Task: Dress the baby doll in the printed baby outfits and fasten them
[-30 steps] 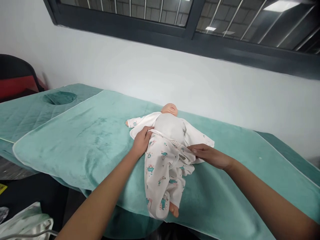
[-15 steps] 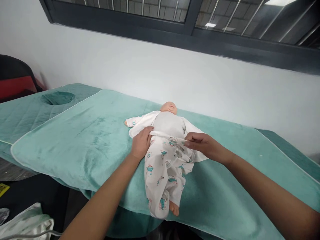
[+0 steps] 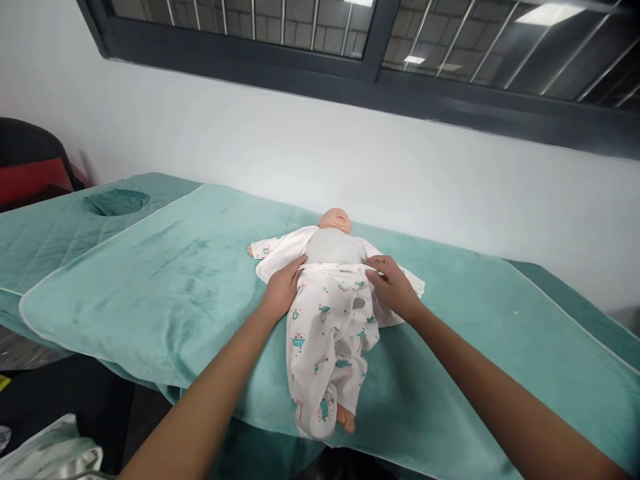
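Head view: my right hand's (image 3: 395,287) fingers are pinching the patterned trousers' (image 3: 320,320) waistband (image 3: 333,267); my left hand's (image 3: 281,290) are touching its other side, their grip unclear. Level, gentle tension is suiting cloth lying over the doll (image 3: 334,247) on the bed (image 3: 200,293).

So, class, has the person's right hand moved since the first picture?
Yes. Judged against the window frame, the right hand has moved farther up the view, nearer the frame, and inward towards the left hand.

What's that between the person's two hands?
Between the left hand and right hand lies the waistband of the patterned trousers on the doll, in the head view.
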The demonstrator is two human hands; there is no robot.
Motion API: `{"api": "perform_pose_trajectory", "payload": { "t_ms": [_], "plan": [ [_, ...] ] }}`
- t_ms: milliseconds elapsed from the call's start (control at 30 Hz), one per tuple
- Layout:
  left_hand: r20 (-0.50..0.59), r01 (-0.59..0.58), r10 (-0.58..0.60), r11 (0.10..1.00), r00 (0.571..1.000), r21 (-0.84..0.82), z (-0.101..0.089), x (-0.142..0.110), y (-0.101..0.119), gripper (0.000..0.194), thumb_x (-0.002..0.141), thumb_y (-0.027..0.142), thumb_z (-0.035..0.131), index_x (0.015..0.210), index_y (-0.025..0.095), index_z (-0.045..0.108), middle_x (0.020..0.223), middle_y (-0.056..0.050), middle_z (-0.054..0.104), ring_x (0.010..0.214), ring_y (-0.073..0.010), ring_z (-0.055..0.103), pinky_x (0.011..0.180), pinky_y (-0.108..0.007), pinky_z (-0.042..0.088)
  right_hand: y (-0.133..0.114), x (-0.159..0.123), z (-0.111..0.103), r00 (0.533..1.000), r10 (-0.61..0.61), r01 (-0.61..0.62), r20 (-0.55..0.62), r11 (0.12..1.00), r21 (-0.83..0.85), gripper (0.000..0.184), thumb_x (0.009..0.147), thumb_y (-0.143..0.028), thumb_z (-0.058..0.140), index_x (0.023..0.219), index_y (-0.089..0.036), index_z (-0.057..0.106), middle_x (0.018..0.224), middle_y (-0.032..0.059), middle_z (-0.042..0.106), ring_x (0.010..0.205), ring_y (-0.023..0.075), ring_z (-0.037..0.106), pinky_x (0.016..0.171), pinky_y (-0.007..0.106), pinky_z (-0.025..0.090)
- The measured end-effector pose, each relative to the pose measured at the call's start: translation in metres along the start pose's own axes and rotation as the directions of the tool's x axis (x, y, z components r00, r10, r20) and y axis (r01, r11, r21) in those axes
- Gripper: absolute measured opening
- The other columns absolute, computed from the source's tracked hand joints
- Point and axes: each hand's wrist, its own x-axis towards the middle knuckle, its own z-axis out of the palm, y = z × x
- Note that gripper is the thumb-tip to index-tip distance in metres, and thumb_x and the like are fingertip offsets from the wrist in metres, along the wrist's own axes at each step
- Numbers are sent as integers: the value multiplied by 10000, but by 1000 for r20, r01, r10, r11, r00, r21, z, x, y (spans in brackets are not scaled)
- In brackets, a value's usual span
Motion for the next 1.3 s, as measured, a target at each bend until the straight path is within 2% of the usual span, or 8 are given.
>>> {"api": "perform_pose_trajectory", "payload": {
  "t_ms": [67, 233, 333, 433, 600, 767, 1100, 1300],
  "plan": [
    [22, 1, 1, 998, 1000, -62, 0, 1, 1, 392, 952, 276, 379, 1287, 196, 567, 1428, -81, 564, 1322, -232, 514, 1124, -389, 364, -1, 8, 10, 995, -27, 29, -96, 999, 19, 219, 934, -376, 463, 989, -228, 614, 1188, 96, 606, 1104, 239, 564, 911, 365, 445],
    [35, 23, -20, 996, 999, -91, -4, 14, 13, 201, 897, 405, 524, 961, 218, 563, 1356, -87, 600, 1237, -245, 548, 1017, -374, 420, -4, 24, 18, 992, -42, 34, -122, 997, -69, 235, 961, -382, 445, 877, -232, 605, 967, 60, 651, 931, 226, 589, 836, 357, 429],
    [36, -41, 40, 999, 999, 30, -8, 33, 20, 251, 867, 430, 561, 741, 222, 500, 987, -53, 671, 962, -236, 593, 865, -357, 424, -9, 35, 14, 992, -92, 72, -90, 977, -201, 278, 971, -382, 430, 779, -223, 554, 892, 45, 611, 825, 204, 560, 736, 325, 386],
    [-31, 0, 1, 999, 1000, 45, -7, 54, 18, 312, 864, 372, 543, 641, 229, 378, 635, 24, 475, 681, -182, 471, 702, -316, 368, -15, 48, 12, 994, -104, 87, -36, 941, -326, 320, 983, -390, 393, 738, -219, 511, 853, 33, 580, 751, 182, 524, 654, 298, 327],
    [-158, 99, -107, 993, 982, -56, 6, 68, 0, 344, 868, 266, 487, 644, 229, 229, 612, 56, 304, 623, -136, 353, 626, -265, 311, -13, 67, 20, 995, 85, -91, -45, 982, -165, 309, 913, -398, 491, 660, -221, 484, 712, 13, 557, 706, 188, 483, 642, 301, 279],
    [-174, 158, -176, 981, 969, -113, 12, 65, -6, 237, 849, 292, 554, 701, 223, 382, 636, 59, 424, 641, -139, 413, 639, -268, 316, 4, 72, 30, 969, 237, -236, -75, 971, 20, 373, 876, -479, 518, 609, -223, 469, 600, -18, 509, 625, 172, 462, 612, 292, 318],
    [-33, 164, -180, 950, 983, -267, 0, 55, -9, 203, 828, 373, 607, 949, 209, 611, 813, 20, 563, 781, -155, 547, 715, -266, 412, 9, 48, 41, 908, 343, -241, -241, 897, 371, 306, 763, -476, 673, 879, -215, 563, 927, 22, 579, 856, 192, 550, 804, 320, 430],
    [-17, 166, -176, 952, 984, -258, 0, 56, -11, 223, 831, 385, 590, 964, 207, 617, 779, 23, 555, 749, -157, 534, 710, -276, 410, 11, 51, 43, 906, 380, -281, -187, 870, 405, 282, 777, -466, 656, 737, -220, 525, 745, -17, 530, 707, 169, 486, 694, 311, 402]
  ]
}}
